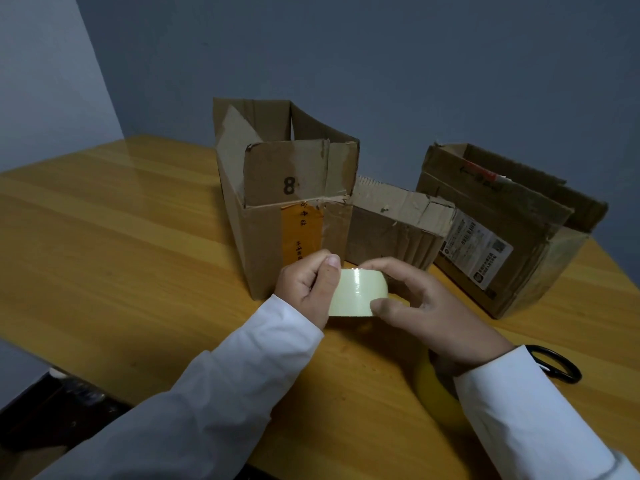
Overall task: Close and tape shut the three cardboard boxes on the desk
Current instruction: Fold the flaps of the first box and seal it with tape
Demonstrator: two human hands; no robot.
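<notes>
A pale yellowish roll of clear packing tape (353,294) is held above the near part of the wooden desk (121,244), grasped by both hands. The left hand (306,289) is curled round its left side, thumb on top; the right hand (426,310) pinches its right side. Three brown cardboard boxes are noted behind it, all unsealed: a tall box marked "8" (287,202) with flaps raised, a low small box (394,230) touching its right side, and a labelled box (502,237) toward the desk's right edge. Black-handled scissors (557,365) and a yellow tape roll (436,389) lie by the right sleeve.
</notes>
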